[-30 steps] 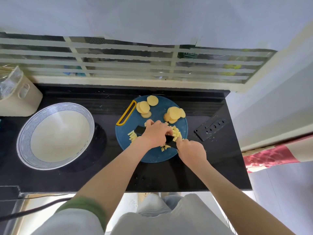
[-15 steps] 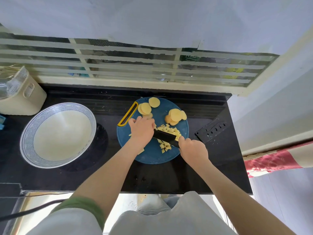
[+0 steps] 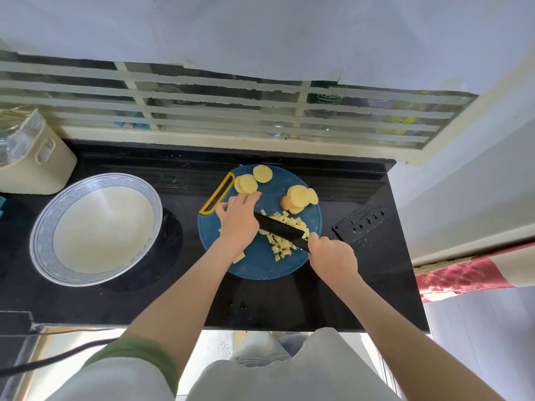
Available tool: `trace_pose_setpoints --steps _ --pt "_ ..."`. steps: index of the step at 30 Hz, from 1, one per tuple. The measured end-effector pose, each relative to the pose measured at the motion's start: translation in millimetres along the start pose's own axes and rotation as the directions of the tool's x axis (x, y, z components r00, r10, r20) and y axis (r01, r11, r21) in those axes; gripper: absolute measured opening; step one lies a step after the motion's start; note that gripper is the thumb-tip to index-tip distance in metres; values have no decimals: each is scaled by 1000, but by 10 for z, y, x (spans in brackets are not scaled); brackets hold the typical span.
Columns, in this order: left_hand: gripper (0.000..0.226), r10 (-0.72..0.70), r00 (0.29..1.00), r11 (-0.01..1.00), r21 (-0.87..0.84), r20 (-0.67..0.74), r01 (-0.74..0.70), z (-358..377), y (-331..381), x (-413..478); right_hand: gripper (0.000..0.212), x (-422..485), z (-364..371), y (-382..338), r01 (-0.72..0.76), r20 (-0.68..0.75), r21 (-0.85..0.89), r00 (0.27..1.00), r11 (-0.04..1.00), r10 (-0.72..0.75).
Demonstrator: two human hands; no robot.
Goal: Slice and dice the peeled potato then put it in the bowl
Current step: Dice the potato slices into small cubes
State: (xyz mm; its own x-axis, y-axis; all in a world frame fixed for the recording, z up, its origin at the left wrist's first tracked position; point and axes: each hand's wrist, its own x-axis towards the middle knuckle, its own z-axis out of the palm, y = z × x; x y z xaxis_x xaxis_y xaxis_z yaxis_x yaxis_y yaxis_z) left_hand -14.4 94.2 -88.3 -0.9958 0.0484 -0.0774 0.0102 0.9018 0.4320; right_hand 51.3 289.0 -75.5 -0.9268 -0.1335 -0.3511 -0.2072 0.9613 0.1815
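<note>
Where the black desk ends at the far left, we note a cream container standing against the window sill. Just beside it, nearer us, sits the bowl, plain white inside with a blue patterned rim. Well apart to its right lies a round blue cutting board with a yellow handle loop on its left edge.

The left hand is palm down over the board's left half, fingers loosely extended and thumb spread toward the loop. It has hold of nothing that we can see. Its fingertips reach the near edge of some round potato slices at the board's far side. A second stack of slices lies to their right.

A black knife runs from the left hand down to the right, its blade across the diced potato heaped at the board's middle and right. The right hand is closed round the knife's handle, which the fist hides. Beyond it on the desk, apart from the board, lies a black sheath with a row of holes. A red cloth shows at the far right.
</note>
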Motion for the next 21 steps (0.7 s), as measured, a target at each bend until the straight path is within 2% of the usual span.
trace_pose_setpoints --steps 2,4,5,7,9,12,14,15,18,20,21 --pt "58 -111 984 994 -33 -137 108 -48 -93 -43 18 17 -18 -76 -28 10 59 1000 998 27" --pt "46 -264 948 963 -106 -177 249 -103 -223 -113 19 49 -45 -174 -82 30 185 996 979 78" --pt "38 -343 930 933 -167 -132 320 -115 -313 -153 18 70 -62 -226 -115 55 263 993 958 104" --pt "25 -481 873 834 -262 83 485 -129 -507 -247 17 119 -87 -339 -154 97 377 987 913 126" --pt "14 -586 761 711 -273 280 648 -157 -686 -335 19 169 -98 -466 -157 116 436 986 886 118" --pt "6 -605 651 529 -380 458 759 -151 -789 -440 19 177 -69 -641 -165 149 512 984 843 101" --pt "12 -570 605 386 -469 556 794 -162 -764 -488 18 181 -46 -750 -177 180 560 980 809 89" --pt "16 -561 608 377 -480 562 792 -152 -756 -485 20 178 -36 -786 -196 197 594 976 780 95" --pt "19 -579 667 515 -424 468 745 -92 -805 -464 18 199 6 -880 -281 261 719 957 636 127" --pt "6 -572 681 527 -431 457 733 -71 -802 -422 14 208 17 -934 -317 296 771 946 552 130" --pt "13 -565 678 508 -450 469 735 -69 -780 -400 15 204 6 -961 -326 310 790 943 519 121"
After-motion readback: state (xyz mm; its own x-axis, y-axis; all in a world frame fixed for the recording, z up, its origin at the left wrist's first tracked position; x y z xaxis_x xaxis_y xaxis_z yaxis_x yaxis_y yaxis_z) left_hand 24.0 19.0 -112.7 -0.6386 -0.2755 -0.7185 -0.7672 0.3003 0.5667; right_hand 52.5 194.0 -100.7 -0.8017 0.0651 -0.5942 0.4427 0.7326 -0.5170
